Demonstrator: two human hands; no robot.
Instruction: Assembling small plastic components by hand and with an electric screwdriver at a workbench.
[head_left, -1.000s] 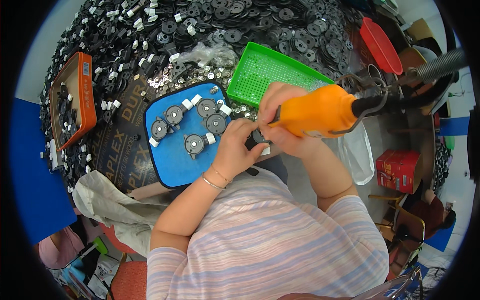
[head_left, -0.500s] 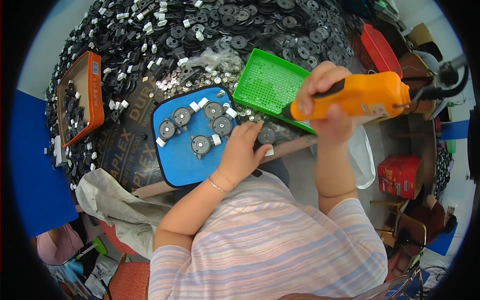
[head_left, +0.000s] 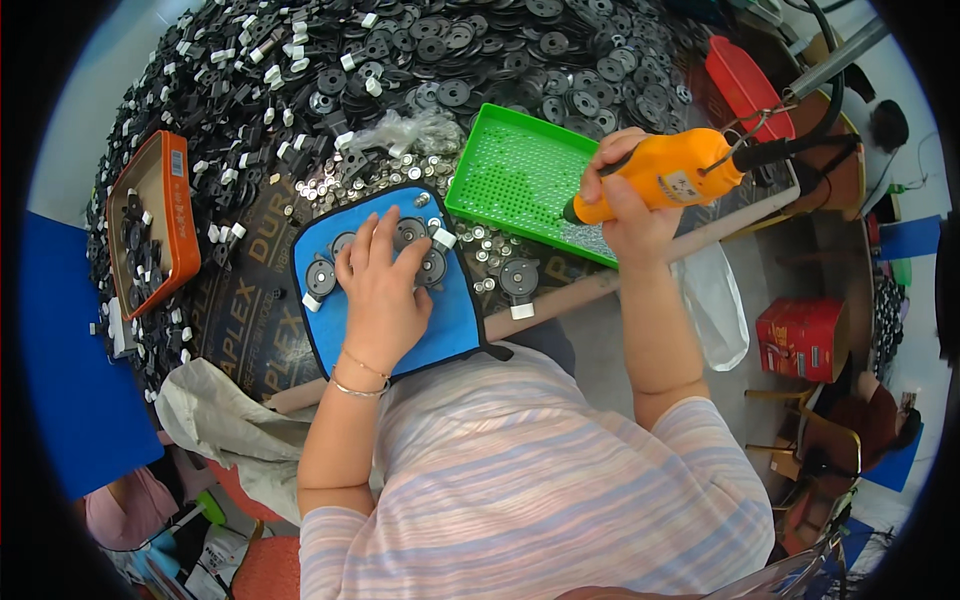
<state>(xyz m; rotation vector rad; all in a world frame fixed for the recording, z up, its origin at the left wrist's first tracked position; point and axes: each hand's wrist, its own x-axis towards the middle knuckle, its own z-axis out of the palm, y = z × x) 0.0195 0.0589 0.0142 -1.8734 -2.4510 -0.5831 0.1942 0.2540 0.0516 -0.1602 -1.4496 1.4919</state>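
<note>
Head view: the left hand [head_left: 380,290] lies flat on the blue fixture pad [head_left: 455,325] at the centre of the worktop [head_left: 240,300], fingers [head_left: 362,240] spread wide and pressing down on the round grey discs [head_left: 322,277] seated there; they grip nothing. The right hand [head_left: 625,205], at 2 o'clock from the pad, is closed around the orange power screwdriver [head_left: 665,175], tip pointing toward 9 o'clock and held raised over the green perforated tray [head_left: 520,175]. One further grey disc [head_left: 518,276] sits off the pad at its 3 o'clock edge, among loose silver fasteners [head_left: 370,180]. A heap of black parts [head_left: 450,60] fills the worktop from 10 to 1 o'clock; an orange box [head_left: 165,215] stands at 9 o'clock. Judged step: seating and steadying the discs between driving passes. The next move likely requires lowering the driver tip squarely onto a disc centre while the left hand clears that disc yet restrains the pad.
</note>
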